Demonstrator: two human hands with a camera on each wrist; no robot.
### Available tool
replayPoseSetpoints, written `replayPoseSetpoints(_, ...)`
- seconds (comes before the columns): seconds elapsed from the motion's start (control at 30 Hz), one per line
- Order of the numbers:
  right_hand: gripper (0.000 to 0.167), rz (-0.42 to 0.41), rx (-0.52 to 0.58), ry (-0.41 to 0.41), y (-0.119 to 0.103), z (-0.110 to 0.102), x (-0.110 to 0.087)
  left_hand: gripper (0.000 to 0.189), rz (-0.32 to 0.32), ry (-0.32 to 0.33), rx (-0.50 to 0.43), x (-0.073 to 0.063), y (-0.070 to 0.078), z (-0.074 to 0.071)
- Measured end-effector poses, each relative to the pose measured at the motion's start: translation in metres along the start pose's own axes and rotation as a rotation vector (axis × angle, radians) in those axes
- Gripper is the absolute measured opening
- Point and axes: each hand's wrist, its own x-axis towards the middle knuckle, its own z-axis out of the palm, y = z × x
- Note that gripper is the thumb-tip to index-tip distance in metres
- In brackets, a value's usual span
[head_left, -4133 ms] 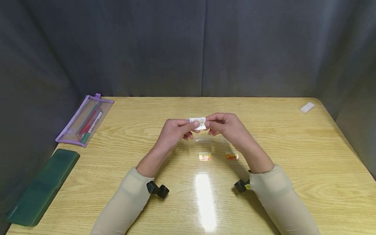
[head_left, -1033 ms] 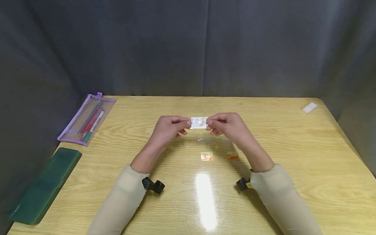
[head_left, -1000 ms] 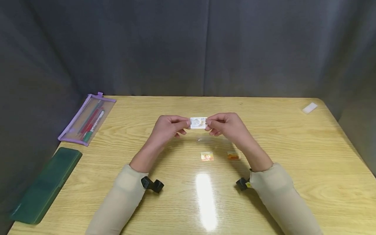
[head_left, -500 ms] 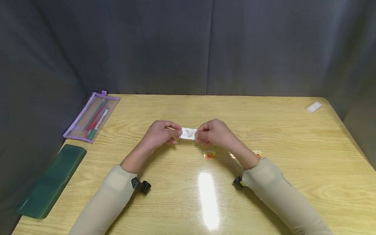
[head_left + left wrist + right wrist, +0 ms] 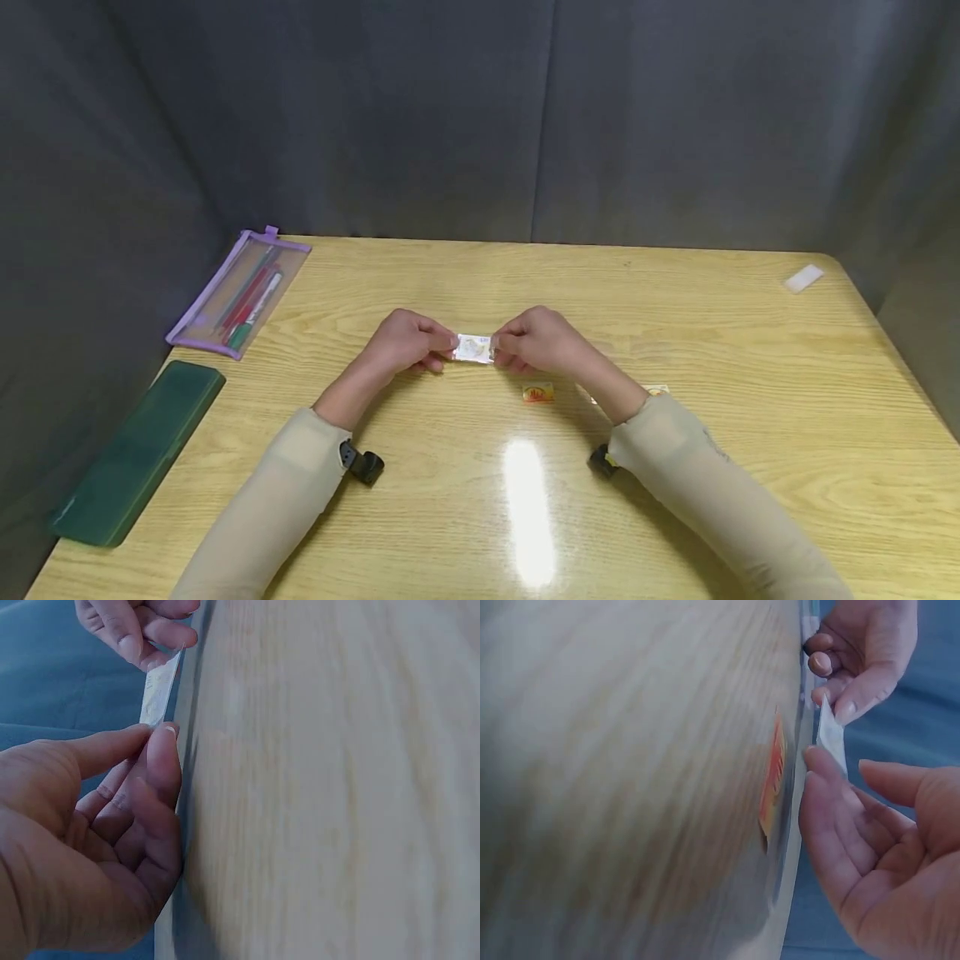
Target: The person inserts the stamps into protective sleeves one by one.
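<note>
A small flat white piece with faint print [image 5: 474, 348], like a card or packet, is held just above the table in the middle of the head view. My left hand [image 5: 408, 342] pinches its left end between thumb and index finger, plainly seen in the left wrist view. At its right end is my right hand [image 5: 542, 342]; in the right wrist view its fingers [image 5: 825, 776] lie against the piece while the thumb stands apart. A small yellow-and-red printed piece [image 5: 537, 392] lies nearer me, below the right hand. Another printed piece [image 5: 657, 389] is partly covered by the right forearm.
On the left of the wooden table [image 5: 450, 517] lie a mesh pouch with purple edges [image 5: 238, 292], holding pens, and a dark green case [image 5: 142, 450]. A white block [image 5: 803, 278] sits in the far right corner. Dark curtains [image 5: 420, 117] surround the table.
Both hands have brought the white piece lower, towards the table and to the left. The right thumb and fingers now stand apart. A printed piece by the right forearm has come into view.
</note>
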Motion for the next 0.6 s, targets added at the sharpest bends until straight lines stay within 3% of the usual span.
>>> replayPoseSetpoints(0.27,0.033,-0.021,-0.142,-0.01,-0.01,0.001,0.006,0.016,-0.03,0.033,0.046,0.003,-0.001,-0.003)
replayPoseSetpoints(0.6,0.038,0.026,-0.19,-0.024,-0.016,-0.001,0.006,0.014,-0.02,0.046,0.129,0.008,0.002,-0.003)
